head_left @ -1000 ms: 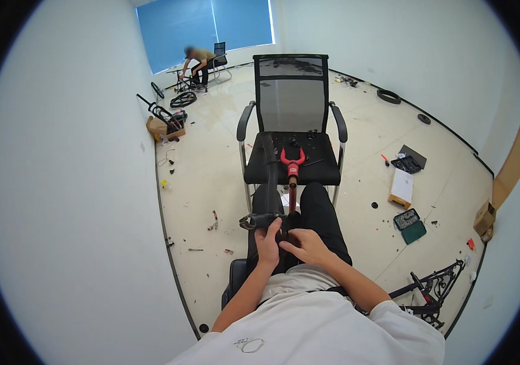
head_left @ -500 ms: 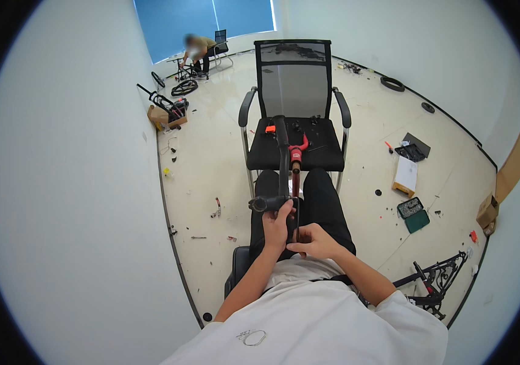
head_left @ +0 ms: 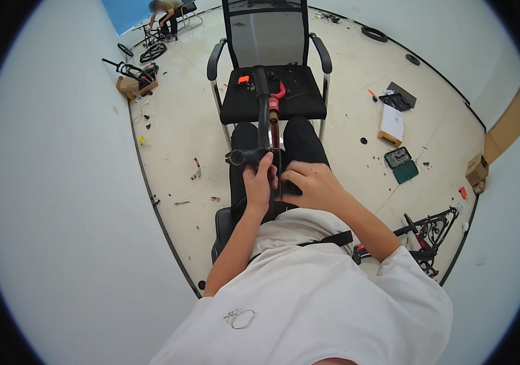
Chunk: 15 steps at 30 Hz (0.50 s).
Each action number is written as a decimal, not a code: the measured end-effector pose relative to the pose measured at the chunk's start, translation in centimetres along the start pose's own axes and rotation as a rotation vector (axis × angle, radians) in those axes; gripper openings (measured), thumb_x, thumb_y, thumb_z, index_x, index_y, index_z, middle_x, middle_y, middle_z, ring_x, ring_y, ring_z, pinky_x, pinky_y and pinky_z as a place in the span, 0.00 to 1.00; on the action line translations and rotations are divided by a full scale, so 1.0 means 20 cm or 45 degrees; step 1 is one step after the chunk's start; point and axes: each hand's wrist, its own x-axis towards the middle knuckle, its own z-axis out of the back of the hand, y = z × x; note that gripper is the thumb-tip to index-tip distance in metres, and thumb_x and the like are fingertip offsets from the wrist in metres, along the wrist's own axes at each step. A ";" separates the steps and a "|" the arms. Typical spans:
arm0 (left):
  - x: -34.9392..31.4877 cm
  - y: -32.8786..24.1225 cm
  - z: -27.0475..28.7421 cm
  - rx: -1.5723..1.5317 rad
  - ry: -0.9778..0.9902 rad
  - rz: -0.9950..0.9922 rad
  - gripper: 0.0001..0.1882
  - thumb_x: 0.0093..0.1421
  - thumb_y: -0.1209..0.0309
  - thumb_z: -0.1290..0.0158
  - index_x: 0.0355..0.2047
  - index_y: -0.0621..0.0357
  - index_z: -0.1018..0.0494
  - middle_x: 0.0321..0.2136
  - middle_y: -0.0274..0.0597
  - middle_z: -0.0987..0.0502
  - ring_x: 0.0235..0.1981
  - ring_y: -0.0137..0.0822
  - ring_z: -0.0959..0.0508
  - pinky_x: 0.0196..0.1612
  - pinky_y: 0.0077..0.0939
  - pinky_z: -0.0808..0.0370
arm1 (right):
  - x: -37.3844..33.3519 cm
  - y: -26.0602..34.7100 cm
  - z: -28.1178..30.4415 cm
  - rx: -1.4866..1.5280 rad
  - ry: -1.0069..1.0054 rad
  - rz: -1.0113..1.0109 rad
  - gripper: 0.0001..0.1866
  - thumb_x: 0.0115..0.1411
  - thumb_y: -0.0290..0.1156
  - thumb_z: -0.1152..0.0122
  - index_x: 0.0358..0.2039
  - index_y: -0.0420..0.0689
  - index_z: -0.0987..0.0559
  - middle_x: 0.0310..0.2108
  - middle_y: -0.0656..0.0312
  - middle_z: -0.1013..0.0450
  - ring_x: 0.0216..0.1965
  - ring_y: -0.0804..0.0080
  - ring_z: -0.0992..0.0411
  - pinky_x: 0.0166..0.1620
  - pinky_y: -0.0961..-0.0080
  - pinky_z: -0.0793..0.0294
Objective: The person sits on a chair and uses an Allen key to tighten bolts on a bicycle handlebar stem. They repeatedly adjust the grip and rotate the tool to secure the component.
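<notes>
My left hand (head_left: 258, 184) is closed round a black bicycle handlebar (head_left: 263, 121) beside its stem (head_left: 244, 157), above my lap. The bar's far end reaches over the chair seat, and its near part is hidden by my fingers. Along its right side stands a thin dark rod (head_left: 280, 173), which looks like a hex key. My right hand (head_left: 311, 185) is closed at the rod's lower end, with thumb and forefinger pinched there. To the right of the bar, a red curved part (head_left: 278, 97) with a brownish end lies partly on the seat.
Ahead is a black mesh chair (head_left: 272, 109) with an orange piece (head_left: 243, 79) and small dark parts on it. On the floor right are a green case (head_left: 401, 165), a white-topped box (head_left: 392, 125) and a bicycle frame (head_left: 430, 237). Far left, a person (head_left: 164, 15) works near wheels.
My view has tilted downward, so chair and floor sit higher. My right hand has lifted and turned beside the rod, still at its lower end; my left hand keeps its hold on the handlebar.
</notes>
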 end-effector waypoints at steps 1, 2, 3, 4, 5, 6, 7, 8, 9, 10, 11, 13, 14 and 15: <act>0.00 0.00 0.00 -0.013 -0.003 0.008 0.12 0.59 0.62 0.45 0.25 0.56 0.31 0.15 0.30 0.32 0.11 0.20 0.35 0.14 0.15 0.40 | 0.01 0.00 -0.01 -0.060 -0.122 0.090 0.16 0.40 0.32 0.30 0.30 0.42 0.23 0.32 0.61 0.28 0.30 0.64 0.27 0.33 0.72 0.25; 0.00 -0.01 0.00 -0.038 -0.018 0.009 0.11 0.59 0.63 0.45 0.25 0.55 0.31 0.15 0.29 0.32 0.11 0.20 0.35 0.14 0.15 0.40 | 0.02 -0.01 -0.01 -0.150 -0.136 0.183 0.19 0.39 0.33 0.29 0.33 0.43 0.23 0.38 0.61 0.28 0.38 0.65 0.27 0.41 0.70 0.24; -0.01 -0.02 0.00 -0.058 -0.047 -0.008 0.11 0.59 0.63 0.45 0.25 0.54 0.31 0.15 0.29 0.32 0.11 0.20 0.35 0.14 0.15 0.40 | 0.04 -0.02 -0.01 -0.179 -0.123 0.264 0.19 0.39 0.33 0.29 0.33 0.43 0.24 0.39 0.61 0.28 0.40 0.64 0.27 0.44 0.69 0.24; -0.02 -0.03 -0.02 -0.078 -0.078 -0.025 0.11 0.59 0.63 0.45 0.25 0.54 0.31 0.15 0.29 0.32 0.11 0.19 0.35 0.14 0.15 0.40 | 0.06 -0.02 -0.01 -0.208 -0.110 0.346 0.19 0.39 0.34 0.29 0.33 0.43 0.24 0.40 0.61 0.27 0.42 0.63 0.27 0.46 0.68 0.25; -0.02 -0.04 -0.03 -0.098 -0.105 -0.045 0.11 0.59 0.63 0.45 0.25 0.54 0.31 0.14 0.28 0.32 0.11 0.19 0.35 0.14 0.15 0.40 | 0.07 -0.03 -0.01 -0.240 -0.098 0.428 0.19 0.40 0.34 0.29 0.33 0.43 0.24 0.40 0.60 0.27 0.43 0.63 0.27 0.49 0.67 0.25; -0.02 -0.04 -0.03 -0.126 -0.140 -0.053 0.10 0.59 0.64 0.45 0.24 0.53 0.30 0.15 0.27 0.32 0.11 0.19 0.35 0.14 0.15 0.40 | 0.06 -0.05 -0.02 -0.267 -0.039 0.487 0.19 0.41 0.35 0.30 0.32 0.41 0.24 0.41 0.58 0.27 0.47 0.61 0.27 0.54 0.65 0.28; -0.02 -0.04 -0.02 -0.136 -0.157 -0.064 0.10 0.59 0.64 0.45 0.24 0.53 0.30 0.15 0.27 0.32 0.11 0.19 0.35 0.14 0.15 0.40 | 0.06 -0.06 -0.03 -0.304 -0.060 0.537 0.18 0.42 0.35 0.30 0.32 0.41 0.24 0.41 0.57 0.26 0.46 0.61 0.27 0.54 0.65 0.28; -0.02 -0.04 -0.02 -0.148 -0.176 -0.075 0.10 0.59 0.64 0.45 0.24 0.53 0.30 0.15 0.27 0.32 0.12 0.18 0.35 0.14 0.15 0.40 | 0.06 -0.07 -0.05 -0.341 -0.079 0.588 0.18 0.42 0.36 0.31 0.32 0.40 0.24 0.40 0.56 0.26 0.46 0.61 0.27 0.53 0.65 0.27; -0.02 -0.03 -0.02 -0.160 -0.195 -0.087 0.10 0.59 0.64 0.45 0.24 0.53 0.30 0.15 0.27 0.32 0.12 0.18 0.35 0.14 0.14 0.40 | 0.07 -0.08 -0.05 -0.378 -0.098 0.639 0.18 0.43 0.36 0.31 0.32 0.39 0.24 0.40 0.55 0.25 0.46 0.61 0.26 0.53 0.65 0.27; -0.01 -0.03 -0.02 -0.162 -0.186 -0.087 0.10 0.59 0.65 0.45 0.23 0.53 0.30 0.15 0.27 0.32 0.12 0.18 0.35 0.14 0.15 0.40 | 0.08 -0.08 -0.05 -0.382 -0.119 0.652 0.18 0.44 0.36 0.32 0.31 0.39 0.25 0.39 0.55 0.25 0.44 0.60 0.26 0.52 0.65 0.26; 0.00 -0.02 -0.01 -0.163 -0.179 -0.086 0.10 0.59 0.65 0.45 0.23 0.53 0.30 0.15 0.26 0.32 0.12 0.18 0.35 0.14 0.15 0.40 | 0.09 -0.09 -0.05 -0.383 -0.141 0.665 0.17 0.44 0.36 0.32 0.31 0.38 0.25 0.38 0.54 0.25 0.43 0.60 0.25 0.51 0.66 0.25; 0.01 -0.01 0.00 -0.173 -0.198 -0.112 0.10 0.59 0.65 0.45 0.23 0.53 0.30 0.15 0.27 0.32 0.11 0.19 0.35 0.13 0.16 0.40 | 0.13 -0.09 -0.05 -0.344 -0.147 0.661 0.16 0.46 0.36 0.34 0.30 0.38 0.25 0.37 0.54 0.24 0.40 0.60 0.24 0.49 0.67 0.24; 0.02 0.00 -0.01 -0.179 -0.224 -0.136 0.11 0.58 0.65 0.45 0.23 0.54 0.31 0.14 0.28 0.32 0.10 0.19 0.36 0.13 0.17 0.40 | 0.15 -0.09 -0.03 -0.302 -0.132 0.643 0.15 0.46 0.35 0.34 0.30 0.38 0.25 0.36 0.55 0.24 0.39 0.59 0.24 0.48 0.68 0.23; 0.02 0.01 0.00 -0.189 -0.195 -0.133 0.11 0.58 0.65 0.45 0.23 0.54 0.31 0.14 0.29 0.32 0.10 0.20 0.36 0.13 0.17 0.40 | 0.18 -0.09 -0.02 -0.260 -0.117 0.625 0.15 0.47 0.35 0.35 0.29 0.38 0.25 0.35 0.55 0.24 0.37 0.59 0.24 0.48 0.68 0.23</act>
